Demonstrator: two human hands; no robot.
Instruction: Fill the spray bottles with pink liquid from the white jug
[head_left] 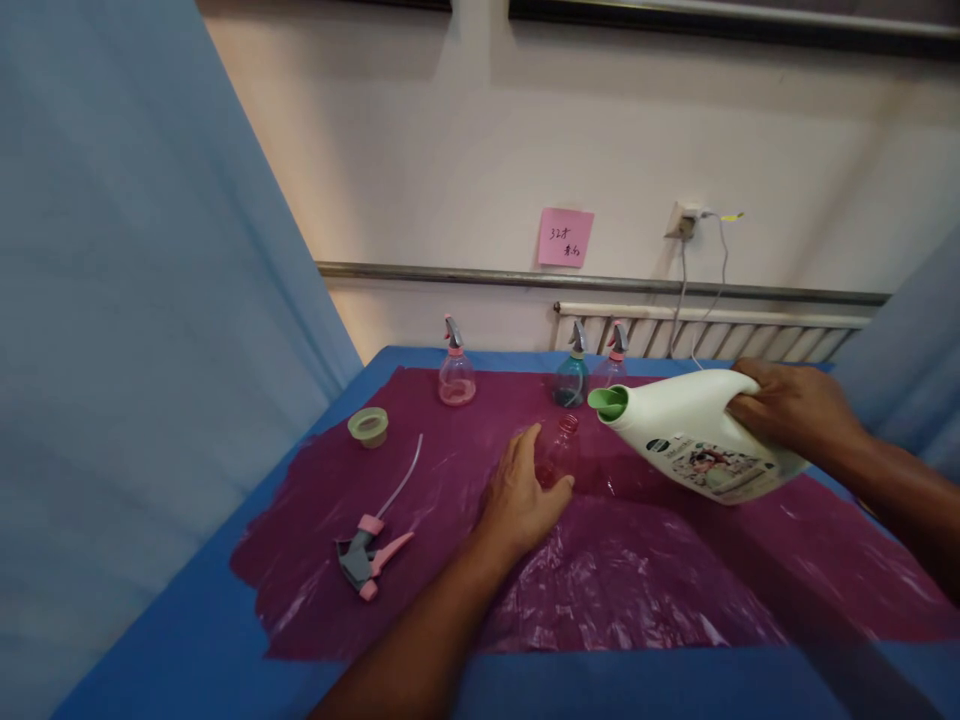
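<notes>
My right hand (787,405) grips the handle of a large white jug (690,420), which is tipped with its green-lined mouth pointing left. Just left of that mouth and lower, a clear spray bottle without its top (561,450) stands upright on the purple plastic sheet (450,480). Around the bottle's near left side curves my left hand (521,490), fingers and thumb apart; whether it touches the bottle I cannot tell. A grey and pink trigger sprayer head (362,560) with its thin tube lies on the sheet to the left.
At the back stand a spray bottle with pink liquid (457,382), a teal spray bottle (572,378) and another pink-topped one (613,362). A pale green cap (368,427) sits at left. Blue curtains (150,250) flank the table; cables (705,290) hang from a wall socket.
</notes>
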